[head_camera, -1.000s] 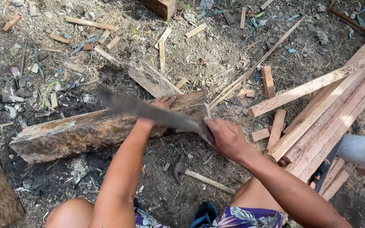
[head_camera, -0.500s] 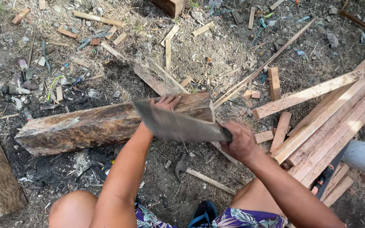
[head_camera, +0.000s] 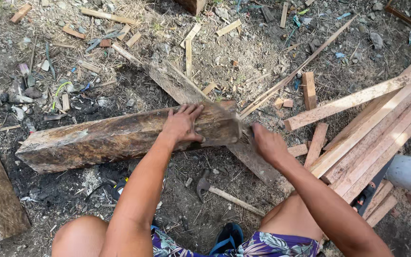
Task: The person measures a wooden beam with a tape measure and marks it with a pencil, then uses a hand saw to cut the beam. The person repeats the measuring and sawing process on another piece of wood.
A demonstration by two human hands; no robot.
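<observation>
Log (head_camera: 96, 140), thick, dark, weathered, lying flat, left hand (head_camera: 182, 124) on top

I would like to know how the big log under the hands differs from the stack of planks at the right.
The log is one thick, dark, rough piece; the planks are many thin, pale, sawn strips. The log lies crosswise with the left hand flat on it; the planks slant, untouched. Both are wood resting on the dirt.

A hammer (head_camera: 224, 194) lies on the dirt before the log (head_camera: 110, 138), planks (head_camera: 376, 128) stacked to its right.
</observation>
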